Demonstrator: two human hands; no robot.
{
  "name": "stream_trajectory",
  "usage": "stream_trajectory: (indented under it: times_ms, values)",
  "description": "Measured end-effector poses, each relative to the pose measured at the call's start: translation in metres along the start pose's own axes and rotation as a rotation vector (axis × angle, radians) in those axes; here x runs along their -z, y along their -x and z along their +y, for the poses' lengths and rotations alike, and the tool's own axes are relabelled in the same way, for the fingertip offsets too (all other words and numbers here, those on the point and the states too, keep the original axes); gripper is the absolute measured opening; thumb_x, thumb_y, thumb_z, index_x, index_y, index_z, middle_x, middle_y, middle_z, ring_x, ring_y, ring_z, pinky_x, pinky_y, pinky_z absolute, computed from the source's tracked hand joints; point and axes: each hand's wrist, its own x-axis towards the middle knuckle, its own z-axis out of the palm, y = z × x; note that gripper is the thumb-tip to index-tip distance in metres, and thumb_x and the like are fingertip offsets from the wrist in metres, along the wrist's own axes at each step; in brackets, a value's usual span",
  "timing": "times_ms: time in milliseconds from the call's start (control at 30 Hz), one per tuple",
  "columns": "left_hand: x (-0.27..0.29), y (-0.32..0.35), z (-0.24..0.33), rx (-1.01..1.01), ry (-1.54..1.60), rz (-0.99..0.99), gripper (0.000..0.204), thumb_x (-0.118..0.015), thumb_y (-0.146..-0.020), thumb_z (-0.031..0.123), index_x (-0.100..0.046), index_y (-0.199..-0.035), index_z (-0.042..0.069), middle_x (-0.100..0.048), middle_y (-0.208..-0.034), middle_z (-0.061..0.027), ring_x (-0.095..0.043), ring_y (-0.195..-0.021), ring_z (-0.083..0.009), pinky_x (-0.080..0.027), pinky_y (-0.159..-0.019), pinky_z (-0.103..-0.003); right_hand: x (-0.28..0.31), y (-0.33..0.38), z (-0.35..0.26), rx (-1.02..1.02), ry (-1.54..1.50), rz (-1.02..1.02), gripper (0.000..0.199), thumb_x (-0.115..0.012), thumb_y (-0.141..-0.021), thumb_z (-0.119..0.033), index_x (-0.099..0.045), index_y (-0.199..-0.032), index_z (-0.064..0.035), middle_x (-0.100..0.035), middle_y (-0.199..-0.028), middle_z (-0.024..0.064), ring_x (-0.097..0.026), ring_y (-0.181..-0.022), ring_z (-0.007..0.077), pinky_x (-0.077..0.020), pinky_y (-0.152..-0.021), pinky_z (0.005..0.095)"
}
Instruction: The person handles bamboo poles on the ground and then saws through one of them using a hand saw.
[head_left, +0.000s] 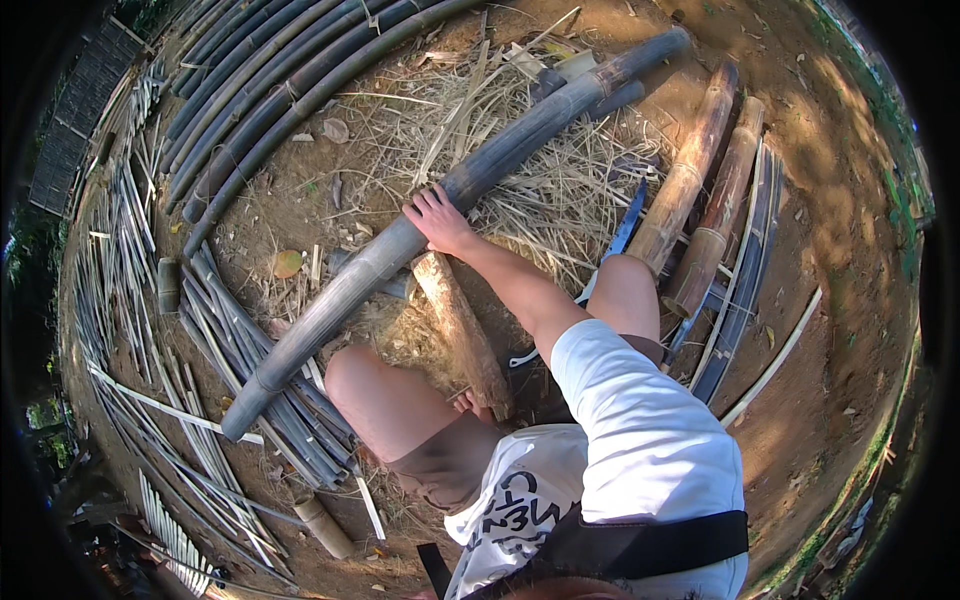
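A long, thick grey-green bamboo pole (370, 268) runs slantwise from the lower left to the upper right in front of me. My right hand (440, 218) grips its top side near the middle, fingers curled over the round surface. Beneath the pole, close to that hand, one end of a rough wooden log (455, 325) shows; the log reaches back between my bent legs. My left hand is out of sight. Right of my right forearm lies a tool with a long blue blade (627, 220), partly covered by my knee.
Dry straw and shavings (520, 200) cover the ground beyond the pole. Thick brown bamboo pieces (692, 165) and dark split strips (742, 285) lie to the right. At left are bundled strips (290, 420), a row of long dark poles (265, 110) and a short bamboo piece (323, 527).
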Motion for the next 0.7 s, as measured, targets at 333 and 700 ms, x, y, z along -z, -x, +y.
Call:
stream_trajectory:
  times_ms: [333, 700]
  values:
    - [-0.046, -0.110, 0.246, -0.704, 0.095, -0.052, 0.048, -0.051, -0.102, 0.044, -0.059, -0.101, -0.004, -0.062, -0.084, -0.0277, -0.055, -0.070, -0.0400, -0.043, -0.064, -0.047, 0.097, 0.006, -0.014, -0.198, -1.301, -0.263, 0.050, -0.064, -0.094, -0.039, -0.057, -0.132, -0.0061, -0.065, -0.119, 0.0193, -0.064, -0.109, 0.0321, -0.0487, -0.101, 0.0448]
    - [-0.265, 0.025, 0.510, -1.520, -0.045, -0.577, 0.044, -0.060, -0.093, 0.049, -0.054, -0.103, 0.007, -0.066, -0.076, -0.0280, -0.065, -0.072, -0.0478, -0.051, -0.061, -0.057, 0.068, -0.007, -0.032, -0.936, -1.976, 0.474, 0.034, -0.044, -0.105, -0.025, -0.034, -0.132, -0.0074, -0.062, -0.113, 0.0138, -0.067, -0.088, 0.0246, -0.0578, -0.076, 0.0369]
